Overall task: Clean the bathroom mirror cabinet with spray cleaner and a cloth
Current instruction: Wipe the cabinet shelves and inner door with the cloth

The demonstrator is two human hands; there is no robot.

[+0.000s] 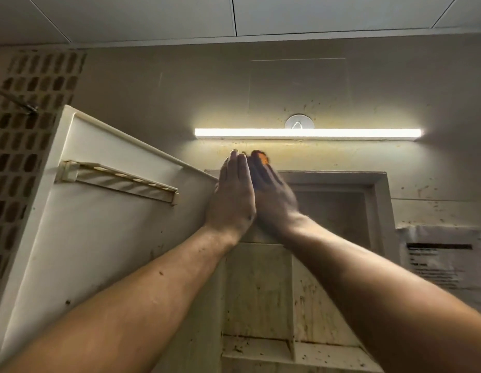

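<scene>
At cabinet top edge just under light bar, L hand flat, R hand blurred on orange cloth, grip unclear

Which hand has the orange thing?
The right hand, the blurred one: an orange thing peeks out at its fingertips. The left hand is flat, with nothing orange.

Lit strip light on a stained beige wall; panelled ceiling above; mosaic tiles left
</scene>
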